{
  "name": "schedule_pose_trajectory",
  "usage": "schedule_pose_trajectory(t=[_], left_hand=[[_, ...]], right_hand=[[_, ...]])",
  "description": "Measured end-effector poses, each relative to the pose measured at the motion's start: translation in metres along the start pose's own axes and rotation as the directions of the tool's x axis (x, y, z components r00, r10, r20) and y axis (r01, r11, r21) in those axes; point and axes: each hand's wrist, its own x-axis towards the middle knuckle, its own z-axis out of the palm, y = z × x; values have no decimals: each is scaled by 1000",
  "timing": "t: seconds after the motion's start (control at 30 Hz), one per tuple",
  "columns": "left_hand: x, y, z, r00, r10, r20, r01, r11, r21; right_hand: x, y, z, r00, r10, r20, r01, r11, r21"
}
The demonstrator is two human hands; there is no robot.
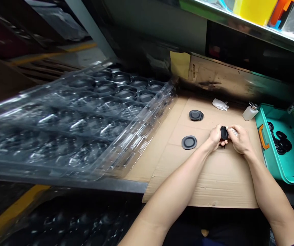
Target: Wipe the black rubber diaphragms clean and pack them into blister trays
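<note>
My left hand (215, 135) is closed around a small round black part (224, 133), held just above the cardboard. Close beside it, my right hand (239, 139) pinches a crumpled white cloth or tissue (233, 131) against that part. To the left of my hands a flat round dark grey piece (189, 142) lies on the cardboard sheet (208, 188). Farther back sits a small stack of similar round pieces (196, 115). My fingers hide much of the black part.
Stacked clear plastic trays with round pockets (126, 94) fill the left side. A teal bin (275, 167) with an orange handle holds several black rings at right. Behind my hands are a white pump bottle (250, 111) and a crumpled white wad (220, 104). A shelf edge overhangs above.
</note>
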Motion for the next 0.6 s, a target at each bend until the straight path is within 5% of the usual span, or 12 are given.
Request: schedule_pose_trajectory(t=[0.37, 0.6], left_hand=[[0, -18, -2, 988, 152, -11, -138, 925, 355], [-4, -20, 2, 983, 186, -13, -160, 881, 444]], right_hand=[[-7, 4, 8, 996, 72, 58, -42, 913, -406], [-5, 0, 5, 998, 20, 58, 2, 930, -368]])
